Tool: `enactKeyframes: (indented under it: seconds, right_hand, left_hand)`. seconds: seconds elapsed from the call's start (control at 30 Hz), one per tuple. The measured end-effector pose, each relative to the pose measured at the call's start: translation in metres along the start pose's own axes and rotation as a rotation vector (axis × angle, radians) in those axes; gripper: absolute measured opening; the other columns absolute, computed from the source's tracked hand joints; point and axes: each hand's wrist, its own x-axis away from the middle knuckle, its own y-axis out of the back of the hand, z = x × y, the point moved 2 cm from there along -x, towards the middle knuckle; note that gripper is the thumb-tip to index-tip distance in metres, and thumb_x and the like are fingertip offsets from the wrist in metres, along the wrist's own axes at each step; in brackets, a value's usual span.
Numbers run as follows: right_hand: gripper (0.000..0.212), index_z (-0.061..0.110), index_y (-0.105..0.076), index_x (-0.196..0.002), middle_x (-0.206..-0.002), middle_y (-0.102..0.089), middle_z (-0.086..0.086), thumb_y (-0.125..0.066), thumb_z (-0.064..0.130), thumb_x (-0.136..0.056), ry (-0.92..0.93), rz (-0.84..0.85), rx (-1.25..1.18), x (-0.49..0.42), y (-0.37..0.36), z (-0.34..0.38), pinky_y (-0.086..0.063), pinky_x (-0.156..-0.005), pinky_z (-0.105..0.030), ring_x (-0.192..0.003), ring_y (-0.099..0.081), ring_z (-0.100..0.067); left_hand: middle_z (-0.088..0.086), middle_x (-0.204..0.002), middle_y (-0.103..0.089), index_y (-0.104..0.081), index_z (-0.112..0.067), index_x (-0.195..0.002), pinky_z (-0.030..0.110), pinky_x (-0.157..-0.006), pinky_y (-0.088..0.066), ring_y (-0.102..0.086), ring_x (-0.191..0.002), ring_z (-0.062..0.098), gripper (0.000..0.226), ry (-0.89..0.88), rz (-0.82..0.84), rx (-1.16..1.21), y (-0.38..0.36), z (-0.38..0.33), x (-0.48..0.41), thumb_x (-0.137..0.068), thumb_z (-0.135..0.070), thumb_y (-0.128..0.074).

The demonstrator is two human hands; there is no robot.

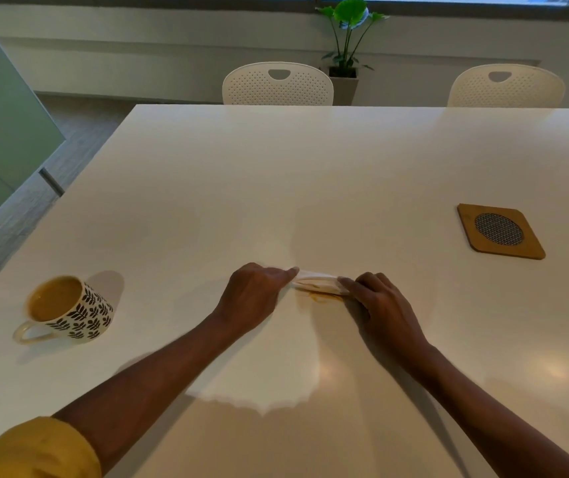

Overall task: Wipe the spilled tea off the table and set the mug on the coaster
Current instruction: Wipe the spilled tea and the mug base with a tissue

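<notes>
Both the left grip (255,294) and the right grip (379,301) pinch ends of the folded white paper tissue (317,282) at frame centre, against the brown tea spill (321,297) on the white worktop (310,167); dragging so narrow a strip could smear tea, and the full leaf-patterned mug (69,308), lower left, could slop.

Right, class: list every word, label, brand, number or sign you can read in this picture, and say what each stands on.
None: no readable text shows anywhere in this view.
The mug has only a black leaf pattern.
The coaster has a round mesh inset and no label.
The tissue, table and chairs carry no print.
</notes>
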Motion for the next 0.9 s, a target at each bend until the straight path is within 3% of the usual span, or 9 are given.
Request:
enactKeyframes:
  seconds: [0.1,0.2,0.37,0.53,0.73,0.9]
  right_hand:
    - [0.042,0.018,-0.07,-0.139,-0.106,-0.068,-0.003,-0.073,0.013,-0.097,0.045,0.065,0.03,-0.01,0.003,0.0,-0.052,-0.062,-0.033,-0.089,-0.062,-0.024]
    - [0.038,0.02,-0.073,-0.136,-0.104,-0.066,-0.003,-0.071,0.015,-0.098,0.074,0.121,0.037,-0.016,0.007,0.0,-0.052,-0.06,-0.033,-0.089,-0.062,-0.024]
    - [0.035,0.021,-0.074,-0.135,-0.101,-0.066,-0.001,-0.065,0.018,-0.101,0.083,0.17,-0.022,-0.022,0.009,-0.003,-0.052,-0.064,-0.031,-0.088,-0.061,-0.021]
    - [0.033,0.019,-0.075,-0.132,-0.102,-0.067,0.0,-0.068,0.016,-0.1,0.072,0.173,-0.049,-0.021,0.01,-0.001,-0.049,-0.067,-0.025,-0.088,-0.06,-0.016]
    - [0.032,0.017,-0.076,-0.131,-0.101,-0.067,0.0,-0.072,0.013,-0.1,0.068,0.146,-0.05,-0.016,0.008,0.003,-0.058,-0.065,-0.035,-0.088,-0.061,-0.018]
    - [0.032,0.014,-0.077,-0.129,-0.1,-0.067,0.0,-0.073,0.01,-0.098,0.065,0.141,-0.039,-0.015,0.006,0.008,-0.047,-0.065,-0.023,-0.087,-0.06,-0.017]
  left_hand:
    - [-0.003,-0.086,-0.082,-0.081,-0.024,-0.125,0.03,-0.057,-0.052,-0.072,-0.063,0.032,0.053,-0.008,0.05,-0.018,0.002,-0.003,-0.008,-0.078,-0.001,-0.086]
    - [-0.001,-0.089,-0.078,-0.08,-0.023,-0.126,0.03,-0.054,-0.051,-0.073,-0.071,0.029,0.057,-0.04,0.095,-0.007,0.006,-0.005,-0.015,-0.075,0.004,-0.083]
    - [0.002,-0.086,-0.062,-0.081,-0.022,-0.12,0.027,-0.055,-0.035,-0.065,-0.08,0.028,0.046,-0.069,0.159,0.038,0.007,-0.008,-0.02,-0.083,0.005,-0.082]
    - [0.001,-0.09,-0.062,-0.081,-0.024,-0.122,0.03,-0.054,-0.042,-0.066,-0.089,0.027,0.04,-0.03,0.184,0.08,0.009,-0.007,-0.021,-0.091,0.0,-0.075]
    - [-0.001,-0.089,-0.061,-0.081,-0.024,-0.124,0.028,-0.055,-0.037,-0.063,-0.088,0.025,0.048,0.014,0.201,0.086,0.01,-0.013,-0.012,-0.086,0.005,-0.076]
    - [0.001,-0.089,-0.063,-0.082,-0.019,-0.12,0.027,-0.053,-0.037,-0.064,-0.087,0.027,0.049,0.031,0.202,0.072,0.01,-0.018,-0.007,-0.082,0.01,-0.074]
